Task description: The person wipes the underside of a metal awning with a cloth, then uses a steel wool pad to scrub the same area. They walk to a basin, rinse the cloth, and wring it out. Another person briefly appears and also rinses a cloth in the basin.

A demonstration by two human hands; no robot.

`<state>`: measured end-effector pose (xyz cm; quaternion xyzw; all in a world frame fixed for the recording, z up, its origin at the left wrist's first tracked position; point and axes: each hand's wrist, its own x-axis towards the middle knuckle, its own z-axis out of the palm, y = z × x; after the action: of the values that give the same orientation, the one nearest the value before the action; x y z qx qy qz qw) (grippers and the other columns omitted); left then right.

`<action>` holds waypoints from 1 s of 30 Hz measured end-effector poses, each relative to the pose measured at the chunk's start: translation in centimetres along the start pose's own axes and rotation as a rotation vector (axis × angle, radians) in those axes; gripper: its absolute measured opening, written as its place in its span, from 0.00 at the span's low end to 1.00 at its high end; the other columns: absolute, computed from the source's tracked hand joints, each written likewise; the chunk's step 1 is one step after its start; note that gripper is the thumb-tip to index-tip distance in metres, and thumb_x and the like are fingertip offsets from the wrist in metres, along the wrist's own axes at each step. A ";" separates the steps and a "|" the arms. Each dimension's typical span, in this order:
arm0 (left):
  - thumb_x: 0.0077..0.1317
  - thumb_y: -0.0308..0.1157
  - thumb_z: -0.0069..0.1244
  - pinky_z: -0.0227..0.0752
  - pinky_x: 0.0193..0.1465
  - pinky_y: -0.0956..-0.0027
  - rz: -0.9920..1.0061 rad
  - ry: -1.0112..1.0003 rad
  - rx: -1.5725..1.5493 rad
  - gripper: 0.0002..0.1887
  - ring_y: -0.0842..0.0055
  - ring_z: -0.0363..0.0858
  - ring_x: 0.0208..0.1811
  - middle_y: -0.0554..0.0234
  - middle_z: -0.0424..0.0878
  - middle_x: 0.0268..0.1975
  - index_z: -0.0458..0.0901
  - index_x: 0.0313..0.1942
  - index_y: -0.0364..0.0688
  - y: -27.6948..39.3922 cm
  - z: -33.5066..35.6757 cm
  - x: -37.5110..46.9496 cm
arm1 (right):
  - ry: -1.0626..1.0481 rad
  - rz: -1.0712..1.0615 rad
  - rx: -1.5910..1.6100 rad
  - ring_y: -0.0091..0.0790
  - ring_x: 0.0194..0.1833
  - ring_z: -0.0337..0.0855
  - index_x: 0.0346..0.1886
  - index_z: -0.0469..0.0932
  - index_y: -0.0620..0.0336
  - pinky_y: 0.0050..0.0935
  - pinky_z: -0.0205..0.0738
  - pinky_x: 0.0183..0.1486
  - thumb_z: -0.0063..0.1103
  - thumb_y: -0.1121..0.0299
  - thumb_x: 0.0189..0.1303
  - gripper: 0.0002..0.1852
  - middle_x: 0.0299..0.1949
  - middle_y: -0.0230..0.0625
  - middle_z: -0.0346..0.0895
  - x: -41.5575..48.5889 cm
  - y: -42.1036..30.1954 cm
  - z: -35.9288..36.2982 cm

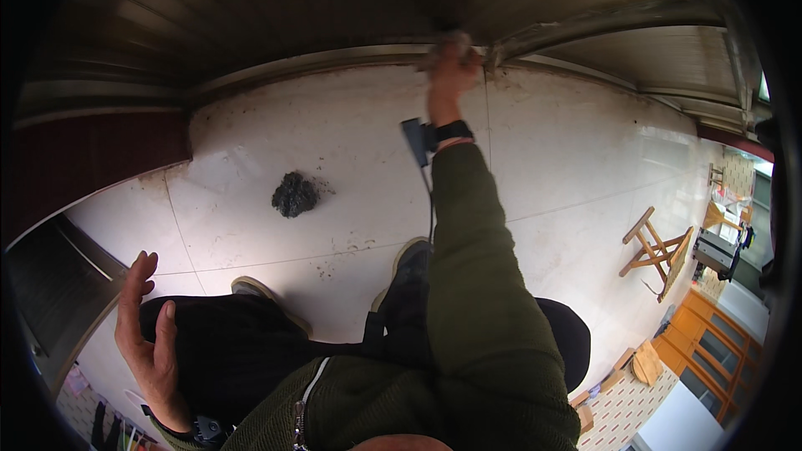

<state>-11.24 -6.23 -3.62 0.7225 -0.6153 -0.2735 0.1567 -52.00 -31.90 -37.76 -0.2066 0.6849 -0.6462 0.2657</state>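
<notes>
My right hand (452,72) reaches forward to the lower edge of a dark ribbed panel (301,6). Motion blurs it; its fingers look curled around a small greyish pad or cloth (462,42), whose exact kind I cannot tell. A black strap with a dark device (415,141) and a cable sits at that wrist. Near my left knee, my left hand (147,338) hangs with fingers apart and nothing in it. A crumpled, shiny black lump (295,195), perhaps a scourer or plastic, lies on the pale tiled floor (351,131), with brown crumbs beside it.
A dark red board (94,163) and a dark cabinet part (56,294) stand at left. To the right are a wooden folding stool (658,250), a metal box-shaped device (720,254) and an orange wooden cabinet (702,351). My shoes (410,263) are on the tiles.
</notes>
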 end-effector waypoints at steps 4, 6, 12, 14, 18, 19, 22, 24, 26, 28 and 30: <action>0.68 0.36 0.54 0.68 0.67 0.56 -0.042 -0.017 0.027 0.26 0.60 0.76 0.66 0.47 0.81 0.63 0.76 0.65 0.38 -0.1 -0.2 0.3 | 0.051 -0.011 -0.529 0.52 0.54 0.84 0.59 0.71 0.62 0.46 0.77 0.57 0.66 0.54 0.63 0.28 0.53 0.53 0.82 7.0 0.4 -5.0; 0.68 0.35 0.54 0.68 0.67 0.56 -0.056 -0.016 0.031 0.25 0.60 0.77 0.66 0.47 0.81 0.62 0.77 0.65 0.38 -0.2 -0.3 0.3 | 0.045 -0.008 -0.787 0.56 0.53 0.84 0.58 0.72 0.60 0.49 0.78 0.56 0.65 0.54 0.62 0.27 0.54 0.54 0.82 8.3 0.2 -5.8; 0.66 0.30 0.53 0.68 0.68 0.55 -0.058 -0.006 0.022 0.23 0.58 0.77 0.65 0.46 0.82 0.61 0.79 0.62 0.37 -0.5 -1.3 0.0 | -0.028 -0.063 -1.027 0.61 0.54 0.83 0.58 0.74 0.58 0.55 0.76 0.54 0.60 0.47 0.60 0.29 0.53 0.58 0.82 7.3 0.1 -3.7; 0.65 0.28 0.52 0.68 0.68 0.55 -0.064 0.000 0.007 0.23 0.57 0.78 0.65 0.46 0.82 0.61 0.79 0.61 0.36 -0.5 -1.8 -0.2 | 0.011 -0.055 -1.028 0.63 0.54 0.81 0.56 0.75 0.60 0.56 0.75 0.54 0.57 0.46 0.61 0.29 0.52 0.60 0.81 5.9 0.4 -2.6; 0.63 0.25 0.54 0.67 0.69 0.56 -0.100 0.011 -0.027 0.22 0.57 0.79 0.63 0.46 0.83 0.58 0.81 0.58 0.35 -1.0 -2.6 -0.5 | -0.076 -0.073 -1.002 0.64 0.52 0.82 0.57 0.73 0.58 0.57 0.76 0.52 0.56 0.47 0.63 0.28 0.50 0.59 0.82 1.8 1.3 0.5; 0.61 0.24 0.54 0.68 0.69 0.56 -0.110 0.009 -0.033 0.22 0.57 0.80 0.62 0.46 0.84 0.57 0.82 0.57 0.35 -1.2 -3.0 -0.7 | -0.090 -0.092 -0.996 0.64 0.51 0.83 0.56 0.73 0.57 0.58 0.77 0.51 0.56 0.47 0.64 0.26 0.48 0.59 0.83 0.3 1.6 1.5; 0.58 0.22 0.56 0.68 0.68 0.56 -0.089 0.013 -0.059 0.22 0.57 0.81 0.61 0.47 0.85 0.55 0.82 0.55 0.34 -2.0 -4.0 -1.0 | -0.135 -0.148 -0.985 0.63 0.48 0.84 0.56 0.72 0.59 0.57 0.77 0.49 0.57 0.47 0.63 0.27 0.45 0.59 0.84 -4.1 1.9 4.6; 0.55 0.21 0.57 0.69 0.66 0.56 -0.068 0.021 -0.056 0.23 0.56 0.82 0.59 0.48 0.87 0.53 0.83 0.53 0.32 -2.6 -4.6 -1.4 | -0.194 -0.156 -1.015 0.62 0.47 0.85 0.57 0.72 0.58 0.56 0.78 0.48 0.57 0.48 0.63 0.27 0.43 0.58 0.85 -7.3 2.1 7.2; 0.54 0.21 0.57 0.70 0.66 0.56 -0.066 0.036 -0.058 0.22 0.55 0.83 0.58 0.48 0.87 0.52 0.83 0.53 0.32 -3.4 -5.3 -1.9 | -0.262 -0.117 -1.101 0.60 0.45 0.86 0.58 0.72 0.55 0.56 0.79 0.46 0.57 0.49 0.64 0.26 0.42 0.54 0.85 -11.0 2.6 10.0; 0.53 0.21 0.57 0.71 0.65 0.56 -0.047 0.058 -0.063 0.22 0.54 0.83 0.56 0.49 0.87 0.50 0.84 0.51 0.32 -4.3 -5.8 -2.4 | -0.324 -0.220 -1.051 0.58 0.43 0.86 0.61 0.72 0.55 0.55 0.79 0.45 0.58 0.50 0.64 0.27 0.40 0.52 0.86 -15.1 4.2 12.7; 0.53 0.21 0.57 0.71 0.64 0.56 -0.059 0.066 -0.074 0.22 0.54 0.83 0.56 0.49 0.88 0.50 0.84 0.51 0.32 -5.0 -6.4 -2.9 | -0.396 -0.251 -1.005 0.56 0.43 0.87 0.63 0.71 0.57 0.55 0.79 0.43 0.58 0.51 0.64 0.29 0.41 0.51 0.85 -18.9 6.5 15.3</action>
<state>-3.76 -3.15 -0.74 0.7428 -0.5775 -0.2766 0.1953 -27.33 -31.41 -42.75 -0.5056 0.8160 -0.2155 0.1792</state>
